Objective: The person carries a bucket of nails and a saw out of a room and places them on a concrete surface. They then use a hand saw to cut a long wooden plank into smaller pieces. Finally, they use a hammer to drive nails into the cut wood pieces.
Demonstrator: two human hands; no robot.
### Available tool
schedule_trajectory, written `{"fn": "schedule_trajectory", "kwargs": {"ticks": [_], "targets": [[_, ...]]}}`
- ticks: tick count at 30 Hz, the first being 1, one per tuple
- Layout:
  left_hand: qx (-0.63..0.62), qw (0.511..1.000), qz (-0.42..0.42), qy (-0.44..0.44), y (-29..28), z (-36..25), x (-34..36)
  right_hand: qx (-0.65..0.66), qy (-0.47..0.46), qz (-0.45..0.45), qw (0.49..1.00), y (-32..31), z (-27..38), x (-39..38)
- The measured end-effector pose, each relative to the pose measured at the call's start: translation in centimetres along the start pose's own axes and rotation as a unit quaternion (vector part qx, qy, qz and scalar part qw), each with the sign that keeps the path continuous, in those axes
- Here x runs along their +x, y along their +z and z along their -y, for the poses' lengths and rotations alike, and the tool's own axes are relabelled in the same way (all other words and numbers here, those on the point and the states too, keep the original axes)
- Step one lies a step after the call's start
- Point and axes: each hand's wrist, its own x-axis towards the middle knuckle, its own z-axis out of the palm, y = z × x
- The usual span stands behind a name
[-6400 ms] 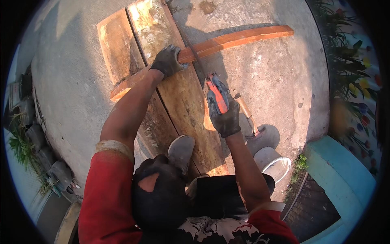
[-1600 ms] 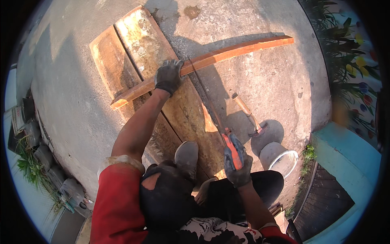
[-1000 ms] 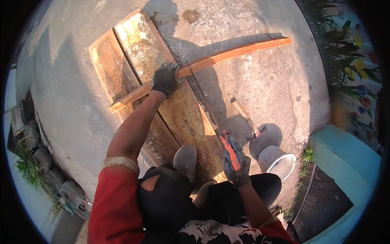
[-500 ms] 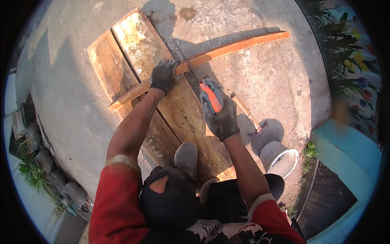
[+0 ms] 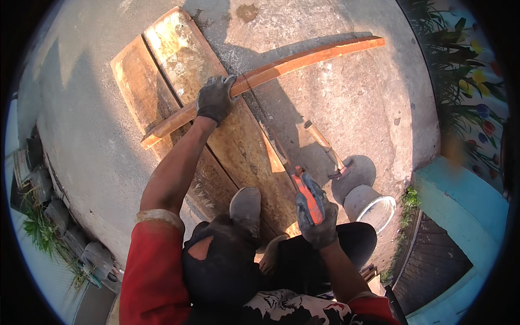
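Observation:
A long wooden beam (image 5: 303, 60) lies across two wide, worn planks (image 5: 238, 138), its right part reaching out beyond them. My left hand (image 5: 215, 99), in a dark glove, is closed over the beam near the planks' right edge. In my gloved right hand (image 5: 318, 216) is the orange handle of a hand saw (image 5: 310, 196). The saw's thin blade runs up and left from the handle to the beam, meeting it just right of my left hand. My shoe (image 5: 245, 208) rests on the planks.
A hammer (image 5: 325, 145) with a wooden handle lies on the concrete to the right, near a whitish bucket (image 5: 374, 206). Along the right side stand a turquoise ledge (image 5: 455, 195) and a flower-painted wall. Dark plant pots (image 5: 97, 257) line the left edge.
My right hand has drawn the saw back toward me and to the right, so more of the blade shows. My left hand stays on the beam.

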Motion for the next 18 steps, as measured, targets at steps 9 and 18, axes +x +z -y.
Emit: {"fn": "schedule_trajectory", "kwargs": {"ticks": [9,18], "targets": [[0.011,0.999,-0.016,0.044,0.2,-0.9,-0.2,-0.413,-0.111,0.017,0.904,1.3,-0.5,-1.4],[-0.032,0.998,0.051,0.037,-0.6,2.1,1.6,-0.879,-0.2,0.012,0.434,6.4,-1.1,3.8]]}}
